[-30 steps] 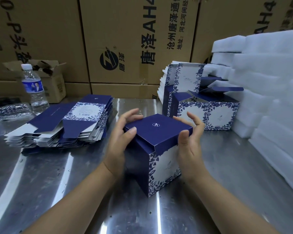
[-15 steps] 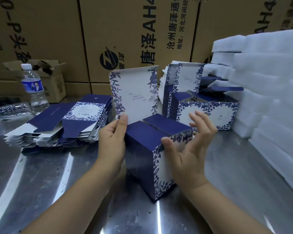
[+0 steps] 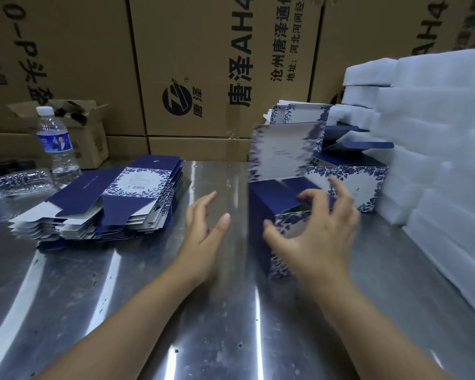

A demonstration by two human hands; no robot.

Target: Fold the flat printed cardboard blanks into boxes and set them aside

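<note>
A folded navy box with blue floral sides (image 3: 261, 231) stands on the steel table (image 3: 121, 311) right of centre, blurred, its white lid flap (image 3: 280, 154) upright. My right hand (image 3: 316, 239) is against its front. The thumb and index finger touch the box and the other fingers are spread above it. My left hand (image 3: 203, 229) hovers off the box to its left, fingers straight, holding nothing. A stack of flat printed blanks (image 3: 115, 198) lies at the left. Finished boxes (image 3: 348, 182) with open lids stand behind the box at the right.
White foam blocks (image 3: 436, 160) are piled along the right side. Large brown cartons (image 3: 203, 64) wall off the back. A water bottle (image 3: 56, 144), a small open carton (image 3: 91, 133) and a clear plastic tray (image 3: 19, 179) sit at the far left.
The box has moved to the right, toward the finished boxes, with my right hand. My left hand has let go of the box and its raised lid flap.
</note>
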